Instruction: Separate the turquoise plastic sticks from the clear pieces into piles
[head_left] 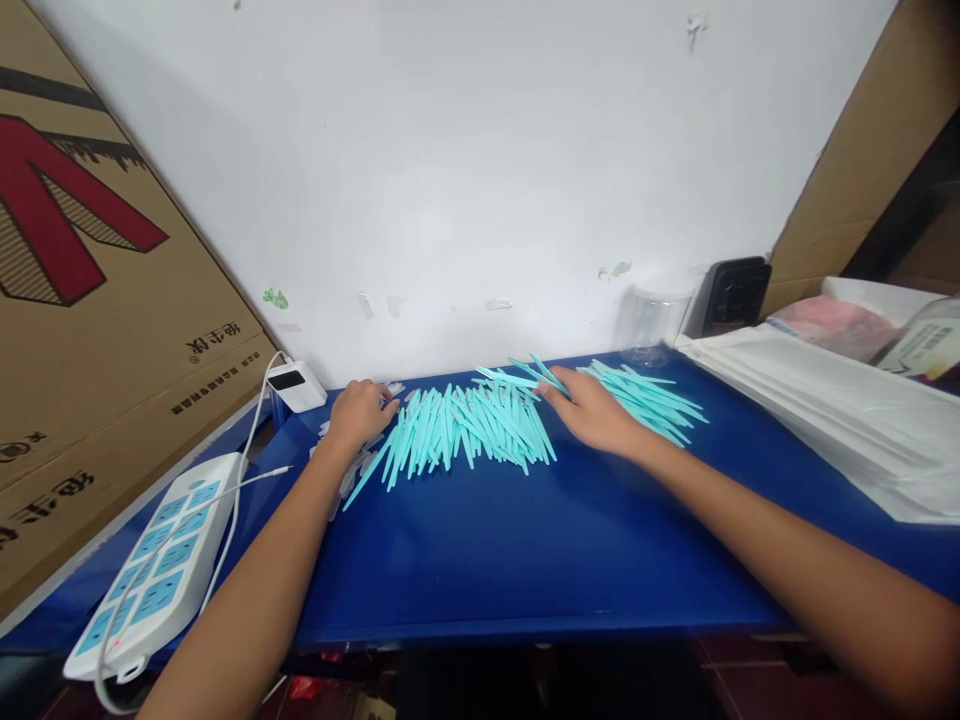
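Observation:
My right hand [592, 410] is closed around a few slim turquoise plastic sticks [536, 378] with tapered ends, which point left and up from the fingers. Below and left of it spreads a wide pile of the same sticks [465, 425] on the blue table. A second, smaller pile of turquoise sticks [645, 400] lies behind and right of that hand. At the left end of the wide pile, my left hand [360, 412] rests with curled fingers among small translucent pieces [360, 470]. What its fingertips hold, if anything, is hidden.
A white power strip [161, 560] with cables and a white device [296, 386] are on the left, beside a large cardboard box [112, 300]. A clear jar [651, 325], a black object [737, 295] and stacked white sheets [817, 400] stand at right. A white wall backs the blue table [510, 560].

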